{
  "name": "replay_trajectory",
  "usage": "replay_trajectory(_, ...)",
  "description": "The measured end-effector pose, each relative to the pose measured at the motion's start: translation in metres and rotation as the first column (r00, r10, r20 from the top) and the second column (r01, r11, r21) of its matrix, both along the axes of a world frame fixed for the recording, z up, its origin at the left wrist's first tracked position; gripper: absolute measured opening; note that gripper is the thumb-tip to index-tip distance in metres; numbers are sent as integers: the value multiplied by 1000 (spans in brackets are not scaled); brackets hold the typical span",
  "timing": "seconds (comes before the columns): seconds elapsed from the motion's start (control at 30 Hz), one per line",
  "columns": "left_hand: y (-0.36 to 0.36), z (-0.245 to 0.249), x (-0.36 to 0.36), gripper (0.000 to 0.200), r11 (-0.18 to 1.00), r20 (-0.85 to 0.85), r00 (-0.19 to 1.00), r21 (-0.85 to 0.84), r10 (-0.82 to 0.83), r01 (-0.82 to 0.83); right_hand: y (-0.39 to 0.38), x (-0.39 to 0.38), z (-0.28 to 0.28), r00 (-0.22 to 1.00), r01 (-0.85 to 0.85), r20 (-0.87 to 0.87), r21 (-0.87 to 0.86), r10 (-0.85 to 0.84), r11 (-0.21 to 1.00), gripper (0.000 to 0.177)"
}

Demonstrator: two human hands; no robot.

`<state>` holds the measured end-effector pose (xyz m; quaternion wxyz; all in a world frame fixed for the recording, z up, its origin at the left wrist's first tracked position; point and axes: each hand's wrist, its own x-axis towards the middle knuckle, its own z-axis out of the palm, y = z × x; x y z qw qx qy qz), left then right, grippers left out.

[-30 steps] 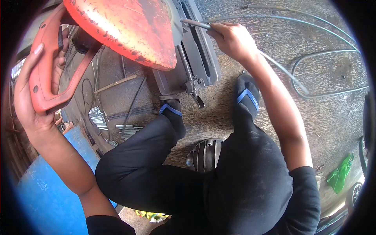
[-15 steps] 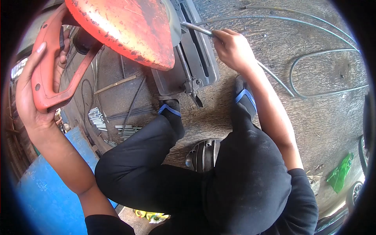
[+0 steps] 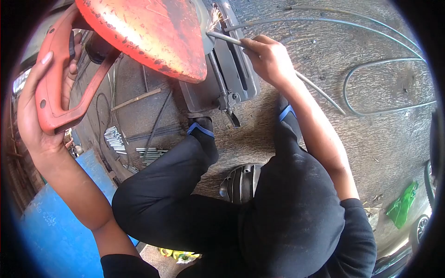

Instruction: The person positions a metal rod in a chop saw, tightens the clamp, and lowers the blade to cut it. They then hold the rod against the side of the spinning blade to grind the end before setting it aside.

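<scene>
My left hand (image 3: 28, 111) is wrapped round the orange handle (image 3: 52, 104) of a chop saw, thumb over the outer side and fingers inside the grip. The saw's worn orange blade guard (image 3: 148, 39) hides most of the cutting disc. My right hand (image 3: 271, 62) pinches a thin grey metal rod (image 3: 228, 40), its far end touching the disc's edge. Sparks (image 3: 215, 17) fly up from that contact. Below lies the saw's grey base (image 3: 197, 95) with a threaded vise screw (image 3: 217, 72). A grey length continuing past my right wrist seems part of the rod.
Long bent rods (image 3: 366, 69) lie on the floor at right. Short cut rods (image 3: 116, 140) are piled at left, near a wooden stick (image 3: 136, 99). My feet in blue-strapped sandals flank the saw base. A ribbed metal part (image 3: 241, 183) sits between my legs; a blue sheet (image 3: 60, 222) is lower left.
My right hand has moved slightly left and down, bringing the rod's end against the disc. Sparks have appeared. My left hand stays on the handle, nearly still.
</scene>
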<state>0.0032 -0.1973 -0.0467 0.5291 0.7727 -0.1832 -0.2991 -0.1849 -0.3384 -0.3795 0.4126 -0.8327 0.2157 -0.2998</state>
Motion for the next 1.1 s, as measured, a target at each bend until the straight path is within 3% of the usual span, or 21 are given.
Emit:
replay_trajectory(0.5,5,3,7,34,999,-47,998,41,29,-28,7,5,-11,996,71,57,-75,-67,995,21)
replay_trajectory(0.6,3,3,7,45,998,-18,999,51,45,-44,10,6,-15,991,92,107,-130,-78,987,22)
replay_trajectory(0.67,6,3,12,34,1000,-126,992,21,-11,14,11,6,-15,993,93,87,-156,-80,983,23)
replay_trajectory(0.77,2,0,3,44,998,17,999,35,52,-52,14,6,-16,992,113,76,-188,-100,976,25)
replay_trajectory(0.93,4,2,8,45,999,3,1000,45,25,-25,17,9,-17,987,140,108,-193,-121,971,25)
replay_trajectory(1.03,-1,0,1,46,999,14,999,41,30,-30,18,11,-15,984,150,113,-122,-137,981,23)
replay_trajectory(1.1,-1,0,0,46,998,39,998,36,51,-52,18,11,-11,988,155,11,63,-156,986,19)
